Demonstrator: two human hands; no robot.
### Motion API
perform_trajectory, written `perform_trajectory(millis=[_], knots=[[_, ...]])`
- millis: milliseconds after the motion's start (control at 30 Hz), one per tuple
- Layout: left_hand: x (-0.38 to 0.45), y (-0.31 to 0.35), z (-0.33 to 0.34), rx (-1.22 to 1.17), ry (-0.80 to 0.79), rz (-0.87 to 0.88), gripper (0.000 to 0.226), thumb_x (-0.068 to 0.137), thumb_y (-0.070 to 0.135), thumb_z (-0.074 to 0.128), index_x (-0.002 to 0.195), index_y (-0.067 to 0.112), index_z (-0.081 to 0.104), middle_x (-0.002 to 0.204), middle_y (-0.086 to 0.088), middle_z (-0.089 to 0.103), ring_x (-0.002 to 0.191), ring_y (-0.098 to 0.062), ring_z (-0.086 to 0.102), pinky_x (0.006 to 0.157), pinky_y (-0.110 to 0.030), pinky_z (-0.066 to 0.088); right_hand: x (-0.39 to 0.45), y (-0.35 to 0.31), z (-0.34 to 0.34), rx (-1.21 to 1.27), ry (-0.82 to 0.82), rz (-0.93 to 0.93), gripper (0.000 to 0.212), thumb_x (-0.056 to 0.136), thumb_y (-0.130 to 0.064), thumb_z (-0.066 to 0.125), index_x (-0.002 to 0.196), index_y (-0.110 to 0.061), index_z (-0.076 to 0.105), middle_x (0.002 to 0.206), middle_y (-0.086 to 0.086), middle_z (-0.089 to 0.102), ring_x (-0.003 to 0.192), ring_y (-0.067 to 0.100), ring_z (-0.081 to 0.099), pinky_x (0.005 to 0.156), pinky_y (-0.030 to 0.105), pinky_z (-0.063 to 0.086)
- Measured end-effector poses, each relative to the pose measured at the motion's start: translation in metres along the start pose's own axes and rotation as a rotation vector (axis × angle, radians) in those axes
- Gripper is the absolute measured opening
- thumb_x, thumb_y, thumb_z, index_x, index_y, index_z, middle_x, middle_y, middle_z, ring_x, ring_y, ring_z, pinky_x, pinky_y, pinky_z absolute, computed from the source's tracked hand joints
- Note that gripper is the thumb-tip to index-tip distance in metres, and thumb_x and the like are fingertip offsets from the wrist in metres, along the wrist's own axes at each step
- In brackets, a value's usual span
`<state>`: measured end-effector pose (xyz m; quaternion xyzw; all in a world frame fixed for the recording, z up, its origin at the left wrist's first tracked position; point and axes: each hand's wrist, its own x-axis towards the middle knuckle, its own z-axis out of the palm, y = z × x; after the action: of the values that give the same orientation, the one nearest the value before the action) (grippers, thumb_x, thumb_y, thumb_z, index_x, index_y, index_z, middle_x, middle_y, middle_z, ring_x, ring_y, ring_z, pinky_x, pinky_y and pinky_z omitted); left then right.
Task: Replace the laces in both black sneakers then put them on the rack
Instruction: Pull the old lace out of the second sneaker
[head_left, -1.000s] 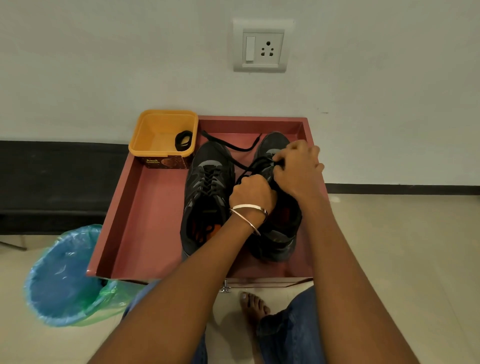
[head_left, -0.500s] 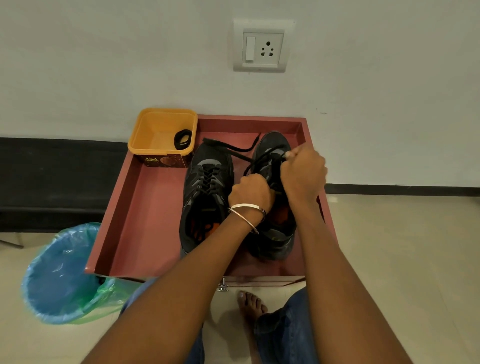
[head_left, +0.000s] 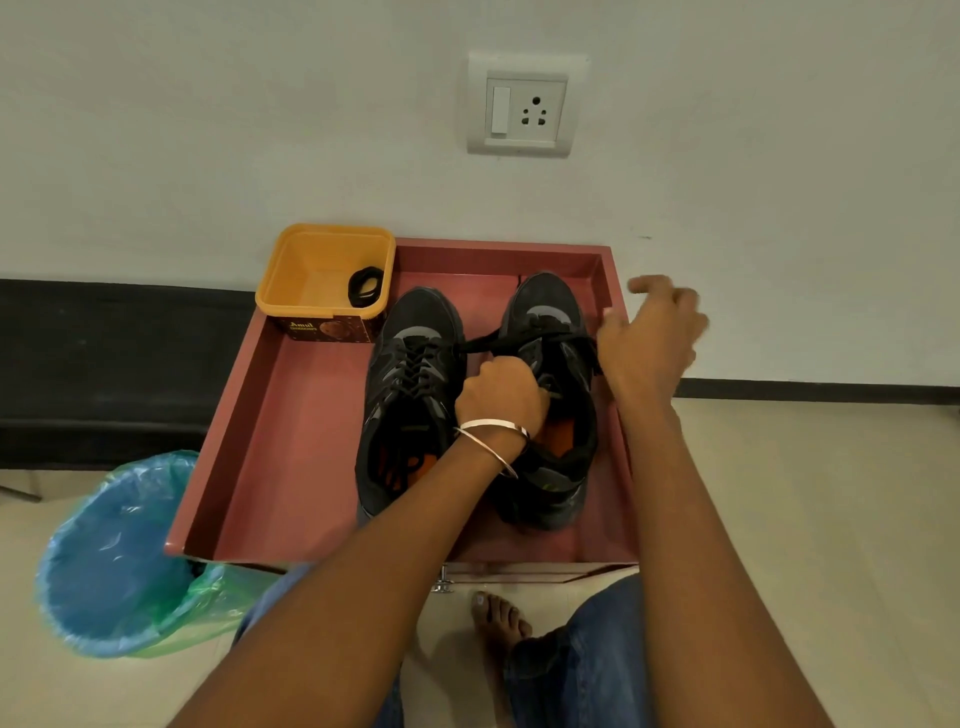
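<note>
The left hand (head_left: 501, 397) grips the right sneaker (head_left: 548, 395) at its tongue, inside the red tray (head_left: 291, 441). Beyond, the right hand (head_left: 649, 338) looks blurred, fingers loosely spread. The lace (head_left: 498, 343) should be drawn evenly, shoe held steady.

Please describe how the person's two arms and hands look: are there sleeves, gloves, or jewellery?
Both forearms are bare, with no sleeves and no gloves. The left hand has two thin metal bangles at the wrist. The right hand shows no jewellery; it is motion-blurred.

Sneakers (head_left: 475, 400) side by side in tray (head_left: 291, 431); tub (head_left: 324, 280) behind-left.
</note>
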<state>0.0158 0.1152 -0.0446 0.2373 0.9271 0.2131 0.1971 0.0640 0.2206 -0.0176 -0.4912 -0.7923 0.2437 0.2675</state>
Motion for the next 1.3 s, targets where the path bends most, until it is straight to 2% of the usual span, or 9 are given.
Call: perform_trajectory(millis=[100,200,433,700,867,967,1133,1200,1300], knots=[[-0.001,-0.001,0.0,0.003,0.011,0.006,0.035,0.093,0.028,0.052,0.113,0.0,0.056,0.119,-0.019,0.057,0.108,-0.042,0.056,0.078,-0.042,0.046,-0.003,-0.008,0.006,-0.125,-0.265,-0.238,0.008,0.089,-0.019,0.064,0.089,-0.026,0.068,0.109,0.002,0.062,0.109,0.025,0.052,0.093,0.046,0.042],[0.0,-0.002,0.002,0.002,0.009,0.005,0.034,0.093,0.028,0.053,0.112,0.001,0.056,0.118,-0.019,0.057,0.107,-0.041,0.057,0.076,-0.04,0.046,-0.012,-0.013,0.013,-0.407,-0.418,-0.349,0.015,0.093,-0.019,0.059,0.104,-0.019,0.069,0.118,0.004,0.053,0.116,0.025,0.044,0.095,0.048,0.035],[0.001,-0.002,0.001,0.01,0.002,0.018,0.033,0.094,0.027,0.05,0.114,0.001,0.056,0.12,-0.019,0.057,0.108,-0.041,0.057,0.078,-0.04,0.047,-0.013,-0.012,0.023,-0.426,-0.329,-0.308,0.026,0.092,-0.02,0.06,0.118,-0.023,0.061,0.123,0.002,0.054,0.116,0.023,0.046,0.102,0.052,0.031],[0.001,-0.001,0.001,0.004,0.003,0.01,0.033,0.094,0.026,0.051,0.115,0.001,0.055,0.121,-0.019,0.056,0.108,-0.042,0.057,0.074,-0.038,0.045,-0.01,-0.009,0.026,-0.467,-0.257,-0.302,0.016,0.092,-0.026,0.059,0.102,-0.022,0.071,0.11,-0.001,0.059,0.107,0.021,0.048,0.096,0.047,0.032],[0.002,-0.001,0.001,0.026,-0.01,0.018,0.035,0.094,0.028,0.051,0.116,0.001,0.054,0.12,-0.019,0.056,0.109,-0.042,0.056,0.08,-0.042,0.047,-0.008,-0.012,0.006,-0.081,-0.147,-0.213,0.015,0.085,-0.015,0.064,0.078,-0.024,0.073,0.085,-0.014,0.059,0.097,0.015,0.047,0.082,0.037,0.029],[0.001,-0.001,0.0,0.052,-0.008,0.028,0.032,0.095,0.027,0.051,0.114,0.001,0.056,0.119,-0.018,0.057,0.108,-0.041,0.056,0.081,-0.043,0.047,-0.006,-0.016,-0.012,0.487,-0.042,-0.07,0.012,0.082,-0.01,0.066,0.078,-0.02,0.07,0.084,-0.008,0.062,0.089,0.011,0.057,0.087,0.034,0.047],[-0.001,-0.001,0.0,0.094,0.011,0.069,0.032,0.096,0.027,0.051,0.113,0.0,0.054,0.118,-0.018,0.057,0.107,-0.04,0.057,0.081,-0.041,0.046,0.0,-0.016,-0.033,1.494,-0.036,0.237,0.018,0.098,-0.004,0.045,0.084,-0.011,0.055,0.074,0.006,0.062,0.067,0.023,0.06,0.072,0.033,0.052],[0.0,-0.002,0.001,0.094,0.019,0.072,0.031,0.096,0.027,0.05,0.112,0.001,0.054,0.117,-0.018,0.057,0.107,-0.04,0.057,0.08,-0.041,0.047,0.002,-0.013,-0.032,1.515,-0.084,0.279,0.02,0.099,-0.005,0.041,0.084,-0.012,0.052,0.067,0.007,0.057,0.052,0.017,0.046,0.058,0.029,0.045],[0.001,-0.003,0.001,0.087,0.017,0.068,0.031,0.095,0.027,0.051,0.112,0.001,0.055,0.117,-0.018,0.057,0.106,-0.04,0.057,0.079,-0.042,0.047,0.005,-0.007,-0.024,1.011,-0.198,0.163,0.013,0.096,-0.016,0.053,0.086,-0.013,0.06,0.061,0.003,0.054,0.047,0.011,0.043,0.047,0.025,0.037]])
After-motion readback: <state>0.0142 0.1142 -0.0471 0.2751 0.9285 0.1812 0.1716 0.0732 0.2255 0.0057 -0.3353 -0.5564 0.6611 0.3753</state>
